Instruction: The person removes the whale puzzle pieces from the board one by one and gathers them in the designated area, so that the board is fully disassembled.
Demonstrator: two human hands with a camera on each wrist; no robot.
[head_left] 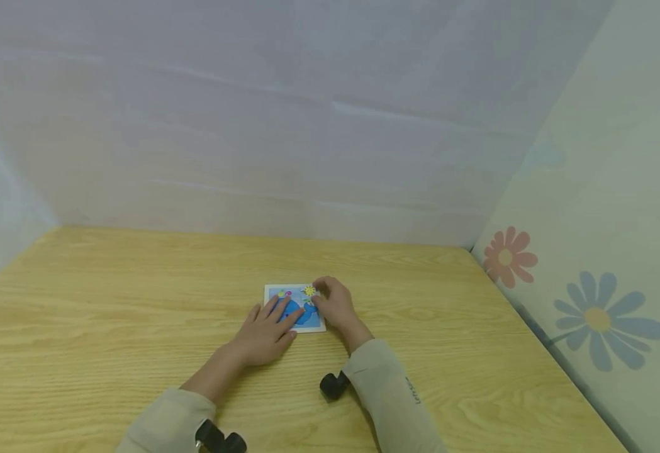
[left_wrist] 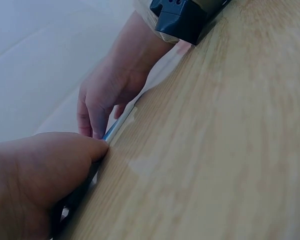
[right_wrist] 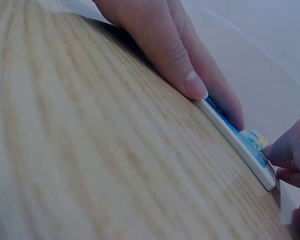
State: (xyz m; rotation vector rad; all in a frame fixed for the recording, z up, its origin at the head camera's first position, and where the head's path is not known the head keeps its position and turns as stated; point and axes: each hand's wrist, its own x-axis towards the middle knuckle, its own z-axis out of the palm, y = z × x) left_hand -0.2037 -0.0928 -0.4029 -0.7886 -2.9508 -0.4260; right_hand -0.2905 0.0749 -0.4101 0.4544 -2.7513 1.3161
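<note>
A small flat jigsaw puzzle with a white border and a blue whale picture lies on the wooden table. My left hand rests on its left part with fingers spread and nearly straight, covering some of the picture. At the upper right corner, my right hand pinches a puzzle piece with a yellow sun between thumb and fingers. The right wrist view shows this sun piece tilted up above the board. In the left wrist view the board is seen edge-on, mostly hidden behind the left hand.
The wooden table stretches out on all sides of the puzzle. A pale sheet rises behind its back edge. On the right stands a panel with a red flower and a blue flower. Black wrist cameras sit at both sleeves.
</note>
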